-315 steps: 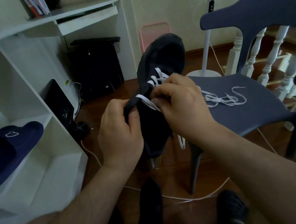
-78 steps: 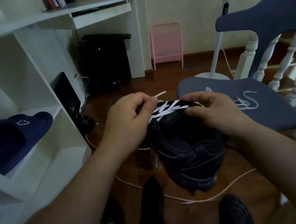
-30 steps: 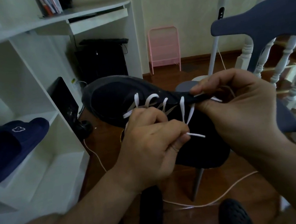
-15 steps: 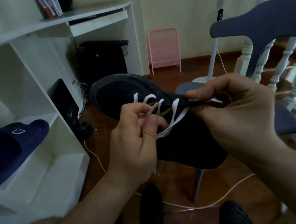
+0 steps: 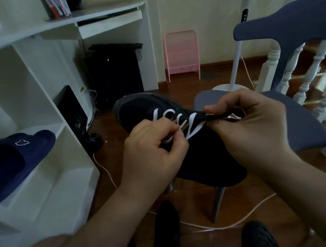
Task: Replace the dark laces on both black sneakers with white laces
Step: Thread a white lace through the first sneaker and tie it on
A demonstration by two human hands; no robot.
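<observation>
One blue chair [image 5: 306, 123], seemingly wooden floor [image 5: 184, 86].

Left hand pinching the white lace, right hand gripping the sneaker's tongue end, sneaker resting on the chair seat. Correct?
Not quite. The sneaker isn't resting on the chair seat; the head view shows it held up in the air in front of the chair. The rest holds: left hand pinches the white lace, right hand grips the tongue end.
</observation>
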